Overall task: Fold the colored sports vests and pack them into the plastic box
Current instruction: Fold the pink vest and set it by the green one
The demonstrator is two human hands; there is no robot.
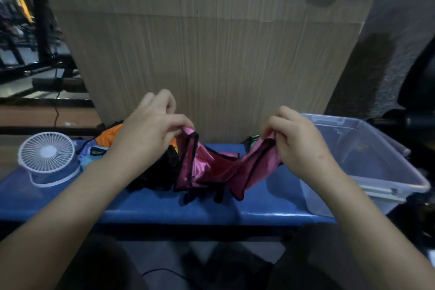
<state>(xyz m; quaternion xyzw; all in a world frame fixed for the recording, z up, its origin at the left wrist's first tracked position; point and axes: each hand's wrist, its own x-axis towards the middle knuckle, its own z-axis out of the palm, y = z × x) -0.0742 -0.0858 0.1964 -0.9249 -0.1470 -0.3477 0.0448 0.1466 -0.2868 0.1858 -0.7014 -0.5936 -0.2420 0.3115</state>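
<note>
1. Fingers and thumb of the left hand point(150, 129) pinch one upper edge of the pink vest point(211, 169); the remaining fingers curl loosely above the pinch.
2. Fingers of the right hand point(299, 141) pinch the opposite upper edge in like manner, at 3 o'clock from the left hand, the two hands apart at roughly equal height.
3. Between the pinches the pink vest sags in a shallow curve, its black-trimmed lower edges touching the blue table point(164, 207) at 6 o'clock from the hands.
4. Pile of unfolded vests point(110, 139), orange and other colours, lies at 9 o'clock from the pink vest, partly behind the left hand.
5. Plastic box point(367, 160) stands at 3 o'clock, just beside the right hand; its contents cannot be judged through the haze.
6. White fan point(47, 155) stands at 9 o'clock, near the table's left end.
7. Judgement: the garment is being spread before folding. Good practice is to draw the hands apart until the cloth is taut, match the trimmed edges, then lay it flat before creasing.
</note>
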